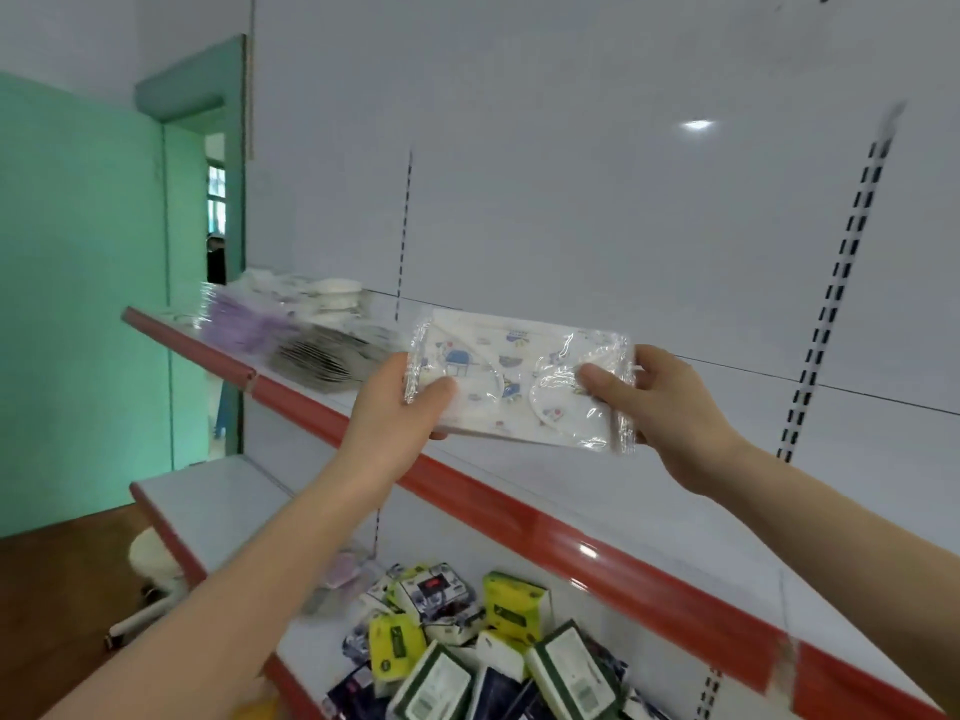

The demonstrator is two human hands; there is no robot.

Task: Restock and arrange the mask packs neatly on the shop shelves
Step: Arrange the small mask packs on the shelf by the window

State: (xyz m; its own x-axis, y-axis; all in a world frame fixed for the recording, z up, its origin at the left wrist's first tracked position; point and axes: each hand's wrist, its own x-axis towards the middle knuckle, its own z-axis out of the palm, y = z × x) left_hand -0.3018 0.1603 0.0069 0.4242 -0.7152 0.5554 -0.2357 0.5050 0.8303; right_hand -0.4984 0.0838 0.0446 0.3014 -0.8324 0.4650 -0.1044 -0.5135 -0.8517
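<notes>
A clear plastic pack of white masks with small cartoon prints (519, 381) is held level in the air just above the upper shelf (467, 485) with its red front edge. My left hand (395, 402) grips the pack's left end, thumb on top. My right hand (660, 397) grips its right end the same way. Farther left on the same shelf lie a purple mask pack (244, 324), a fanned grey stack of packs (327, 361) and white mask packs (317, 293) behind them.
The lower shelf (218, 506) holds a heap of tissue packs (483, 652) in yellow, green and dark wrappers at the right. A white back panel with slotted uprights (831, 298) rises behind. A green wall and doorway (215, 210) are at left, a stool (150, 563) below.
</notes>
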